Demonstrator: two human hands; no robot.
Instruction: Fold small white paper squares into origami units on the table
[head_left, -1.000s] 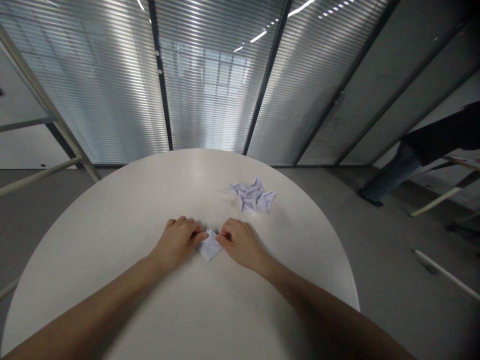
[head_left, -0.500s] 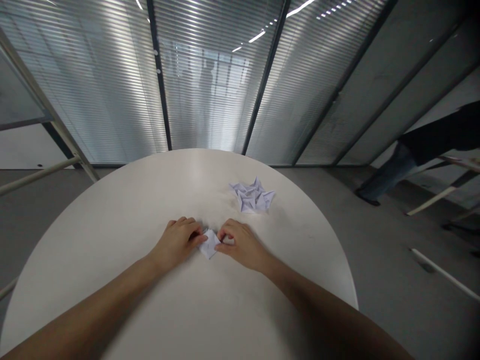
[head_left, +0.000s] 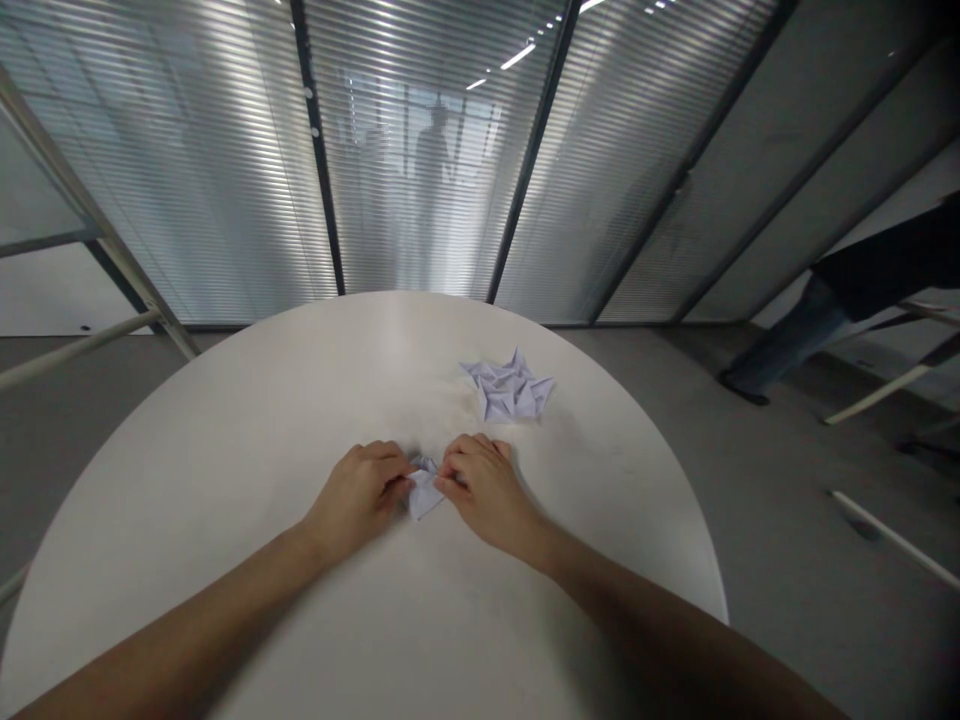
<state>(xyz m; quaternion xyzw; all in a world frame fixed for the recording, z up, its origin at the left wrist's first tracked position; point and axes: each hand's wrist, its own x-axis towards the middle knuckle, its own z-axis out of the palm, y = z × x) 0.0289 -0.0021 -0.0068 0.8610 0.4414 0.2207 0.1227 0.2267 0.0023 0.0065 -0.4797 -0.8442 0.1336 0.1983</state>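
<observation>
from my distant seat, through the head camera, i had the small folded paper (head_left: 425, 494) near the middle of the round white table (head_left: 262, 420), between the two hands, one corner pointing back toward the wearer. the left hand (head_left: 363, 490) had its fingers curled in, with the thumb and forefinger nearly closed on the paper's left edge; the right hand (head_left: 482, 492) was nearly closed too, pinching the right side by thumb and fingertips. whether the paper lay flat or was lifted a little, i could not tell. i judged it next to weightless, so grip force hardly mattered; the stacked layers would be stiff along the creases but soft between them, easy to dent or tear at the thin points. on that smooth top i expected it to skate if pushed from one side only, so the opposed side edges seemed the right places to hold, with light pads and the corners left free. just beyond the right hand, apart from it, sat a cluster of pointed folded pieces (head_left: 512, 392), likely as light and as easily crushed by a stray knuckle.
</observation>
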